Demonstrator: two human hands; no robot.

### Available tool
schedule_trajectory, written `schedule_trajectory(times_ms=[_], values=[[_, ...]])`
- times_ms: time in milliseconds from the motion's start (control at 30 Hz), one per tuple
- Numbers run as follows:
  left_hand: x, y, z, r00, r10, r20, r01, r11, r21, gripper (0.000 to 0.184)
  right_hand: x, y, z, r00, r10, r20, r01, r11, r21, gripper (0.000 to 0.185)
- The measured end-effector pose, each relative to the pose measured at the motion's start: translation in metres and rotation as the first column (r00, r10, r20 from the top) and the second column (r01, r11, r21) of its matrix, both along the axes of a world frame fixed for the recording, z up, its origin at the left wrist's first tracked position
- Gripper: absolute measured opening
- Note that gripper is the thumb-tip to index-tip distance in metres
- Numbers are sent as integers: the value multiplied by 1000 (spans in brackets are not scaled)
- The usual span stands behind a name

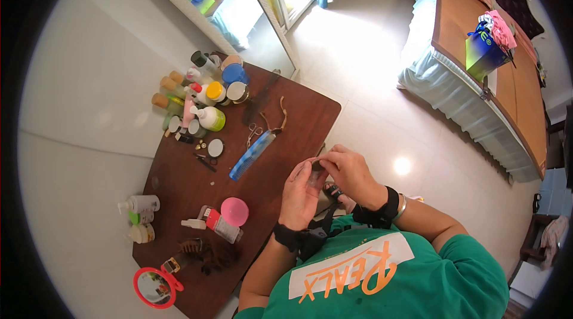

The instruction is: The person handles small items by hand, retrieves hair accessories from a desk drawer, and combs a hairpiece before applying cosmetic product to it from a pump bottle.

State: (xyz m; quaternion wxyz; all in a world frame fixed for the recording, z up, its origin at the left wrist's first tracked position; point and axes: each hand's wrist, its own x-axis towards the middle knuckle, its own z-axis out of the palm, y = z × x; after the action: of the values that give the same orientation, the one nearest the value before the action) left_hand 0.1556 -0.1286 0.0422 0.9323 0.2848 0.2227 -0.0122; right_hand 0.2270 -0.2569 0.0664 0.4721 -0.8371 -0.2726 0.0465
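My left hand point(298, 196) is held up just off the right edge of the dresser, its fingers curled around a small clear container point(316, 167) with a dark top. The fingers of my right hand point(351, 174) meet there in a pinch at the container's upper edge. Much of the container is hidden by my fingers, so its exact kind does not show. On the dresser beside my hands lie a blue comb point(252, 155), small scissors point(255, 132) and a pair of brown-framed glasses-like arms point(282, 117).
Several bottles and jars point(209, 117) crowd the dresser point(310, 107) against the wall. Nearer me are a pink round lid point(234, 211), a red-and-clear package point(221, 224), a brown hair bundle point(218, 254) and a red-framed mirror point(156, 288). A bed point(453, 38) stands at right.
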Motion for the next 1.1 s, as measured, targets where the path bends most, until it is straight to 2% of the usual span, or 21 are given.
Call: schedule_trajectory(times_ms=[133, 233, 333, 433, 633, 833, 967, 1100], values=[[4, -1, 8, 1000, -18, -7, 18, 1000, 25, 20, 5, -6, -5, 965, 2, -260, 31, 992, 125, 16], [7, -2, 10, 999, -38, -34, 40, 998, 55, 18, 10, -11, -3, 913, 12, -407, 36, 993, 110, 18], [10, -3, 9, 997, -40, -62, 45, 996, 75, 16, 15, -18, -1, 787, 76, -612, 21, 989, 149, 21], [13, -5, 5, 996, -37, -82, 43, 996, 72, 14, 17, -22, -13, 686, 176, -707, 123, 929, 350, 24], [21, -11, 4, 995, -26, -97, 37, 992, 117, 16, 20, -32, -12, 651, 255, -715, 189, 858, 478, 27], [31, -20, 18, 991, -56, -118, 72, 988, 140, 18, 23, -46, -17, 697, 209, -686, 309, 775, 551, 28], [40, -27, 15, 985, -127, -117, 139, 985, 99, 19, 26, -58, -23, 718, 18, -696, 467, 728, 501, 27], [48, -39, 11, 975, -177, -131, 190, 977, 93, 21, 30, -73, -33, 686, -218, -694, 639, 636, 432, 29]])
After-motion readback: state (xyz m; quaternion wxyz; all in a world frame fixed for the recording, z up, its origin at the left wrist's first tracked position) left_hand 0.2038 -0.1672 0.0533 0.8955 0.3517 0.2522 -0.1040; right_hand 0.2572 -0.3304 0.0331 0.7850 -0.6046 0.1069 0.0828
